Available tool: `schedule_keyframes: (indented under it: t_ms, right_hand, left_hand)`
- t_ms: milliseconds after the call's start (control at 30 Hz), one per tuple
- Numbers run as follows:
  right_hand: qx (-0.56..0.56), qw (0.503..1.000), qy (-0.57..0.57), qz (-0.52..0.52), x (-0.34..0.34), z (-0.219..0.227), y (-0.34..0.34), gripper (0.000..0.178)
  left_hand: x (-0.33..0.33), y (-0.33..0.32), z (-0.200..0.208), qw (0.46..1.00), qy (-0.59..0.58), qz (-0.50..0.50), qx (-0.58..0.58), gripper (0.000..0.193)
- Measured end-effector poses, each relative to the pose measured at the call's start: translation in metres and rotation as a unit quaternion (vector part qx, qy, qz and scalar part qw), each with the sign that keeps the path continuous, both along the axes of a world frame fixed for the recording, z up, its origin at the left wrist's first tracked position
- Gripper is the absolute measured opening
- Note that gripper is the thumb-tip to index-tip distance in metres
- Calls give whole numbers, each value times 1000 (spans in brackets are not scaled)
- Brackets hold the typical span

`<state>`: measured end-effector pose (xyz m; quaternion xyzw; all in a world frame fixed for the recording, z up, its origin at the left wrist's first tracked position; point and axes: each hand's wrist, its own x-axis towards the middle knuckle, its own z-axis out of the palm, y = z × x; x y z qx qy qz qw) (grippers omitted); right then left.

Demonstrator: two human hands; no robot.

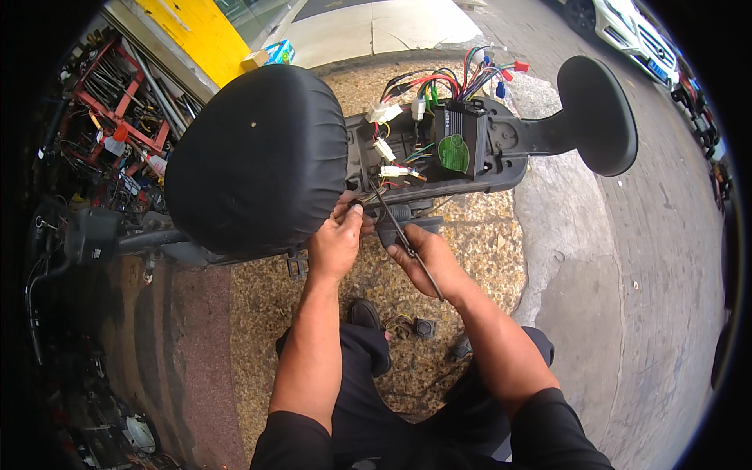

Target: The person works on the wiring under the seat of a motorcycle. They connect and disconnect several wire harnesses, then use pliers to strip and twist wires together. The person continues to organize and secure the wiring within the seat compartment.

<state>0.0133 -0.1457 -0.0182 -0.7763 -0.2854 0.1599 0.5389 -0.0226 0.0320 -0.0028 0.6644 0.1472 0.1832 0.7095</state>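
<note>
I am bent over an electric scooter with its seat (pixel 258 157) at the left and its rear wiring bared. My left hand (pixel 337 243) is closed in a pinch at the frame's near side, just right of the seat; what its fingers hold is hidden. Beside it my right hand (pixel 427 262) is closed around a thin black cable (pixel 389 213), whose loose end crosses the palm toward the wrist. White connectors (pixel 384 149) with coloured wires lie in the open body above the hands. Right of them sits a black controller box (pixel 460 141) with a green label.
A black backrest (pixel 597 116) sticks out at the right end of the scooter. On the pebbled ground near my shoe (pixel 364 314) lies a small dark square part (pixel 424 327). Tools and parts crowd a red rack (pixel 117 102) at the left. A white car (pixel 634 35) stands at the far right.
</note>
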Motion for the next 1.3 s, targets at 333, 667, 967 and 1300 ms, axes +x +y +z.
schedule_keyframes:
  t_ms: [333, 667, 967, 1300]
  right_hand:
    - [-77, 994, -5, 71, -1, 10, -24, 32]
    - [-5, 996, 52, 79, 3, 0, -15, 33]
    - [-40, 984, 126, 118, 8, 2, -13, 31]
    - [12, 976, 171, 138, 9, 12, -16, 30]
  left_hand:
    - [1, 0, 5, 996, 26, 36, -79, 21]
    - [1, 2, 6, 998, 36, 8, -41, 17]
    - [0, 3, 3, 1000, 11, -8, -6, 17]
    - [-1, -2, 5, 999, 6, -1, 47, 19]
